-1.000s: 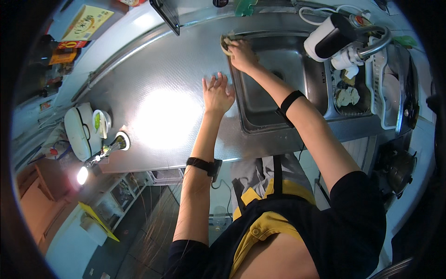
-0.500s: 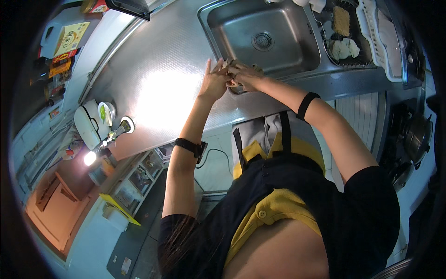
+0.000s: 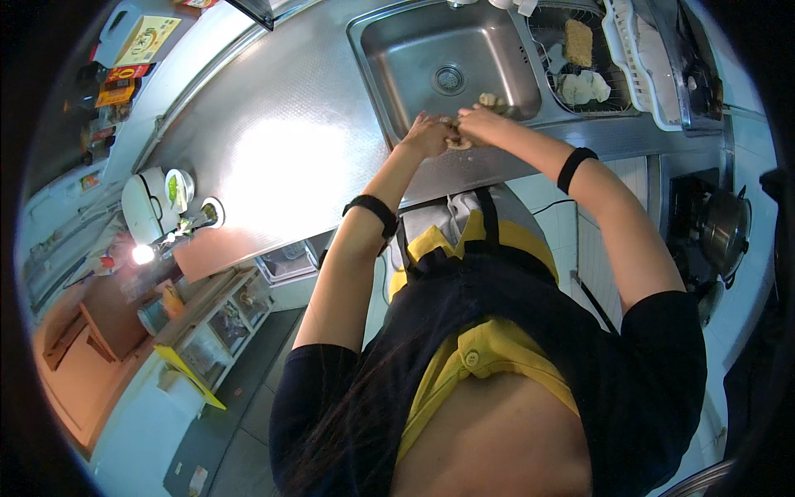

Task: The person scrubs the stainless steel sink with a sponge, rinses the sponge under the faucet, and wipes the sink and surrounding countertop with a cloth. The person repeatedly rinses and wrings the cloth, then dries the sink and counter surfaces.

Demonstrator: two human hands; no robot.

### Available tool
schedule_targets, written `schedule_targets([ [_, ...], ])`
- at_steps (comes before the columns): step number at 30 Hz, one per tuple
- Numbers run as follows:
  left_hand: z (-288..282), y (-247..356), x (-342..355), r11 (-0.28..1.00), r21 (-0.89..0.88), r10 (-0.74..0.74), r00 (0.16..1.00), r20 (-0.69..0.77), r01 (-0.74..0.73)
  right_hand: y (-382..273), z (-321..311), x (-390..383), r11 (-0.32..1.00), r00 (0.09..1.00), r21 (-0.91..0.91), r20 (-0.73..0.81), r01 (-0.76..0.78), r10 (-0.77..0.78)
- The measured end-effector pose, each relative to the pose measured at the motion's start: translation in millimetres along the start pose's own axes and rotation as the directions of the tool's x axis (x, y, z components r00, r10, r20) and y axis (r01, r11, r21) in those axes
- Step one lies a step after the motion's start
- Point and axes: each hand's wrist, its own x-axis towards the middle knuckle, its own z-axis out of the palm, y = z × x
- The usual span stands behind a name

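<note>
Right hand: the right hand (image 3: 482, 126) is clenched around a bunched cream cloth (image 3: 459, 144).
Left hand: the left hand (image 3: 429, 135) meets the cloth, fingers bent; cannot tell whether it grips.
Cloth: between the hands, at the sink's near edge.
Counter: the metal counter (image 3: 327, 87) is finely textured, with a broad white glare.
Sink: the square steel sink (image 3: 414, 54) has a round drain.
Right end: a wire basket (image 3: 538, 41) with a yellow sponge (image 3: 579, 43); beside it, a white rack (image 3: 623, 62).
Left end: a white bowl (image 3: 190, 184), near a lit lamp (image 3: 143, 253).
Stove side: a dark pot (image 3: 722, 232).
Floor: the floor (image 3: 263, 402) is dark.
</note>
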Motion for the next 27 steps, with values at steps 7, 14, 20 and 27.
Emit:
schedule_targets([
  [7,-36,-36,-31,0.991,-0.122,-0.086,0.934,-0.345,0.046,51,-25,-112,0.935,0.921,0.18,-0.192,-0.307,0.339],
  [14,-35,-3,-56,0.987,-0.16,-0.066,0.938,-0.341,0.011,-40,74,-121,0.678,0.639,0.187,-0.233,-0.711,0.733],
  [20,-32,-33,-103,0.979,-0.203,-0.064,0.896,-0.439,-0.029,-103,89,-63,0.619,0.593,0.435,-0.212,-0.654,0.776],
  [27,-23,-59,-180,0.978,-0.176,-0.183,0.873,-0.451,0.114,-188,67,6,0.791,0.727,0.235,-0.312,-0.565,0.612],
])
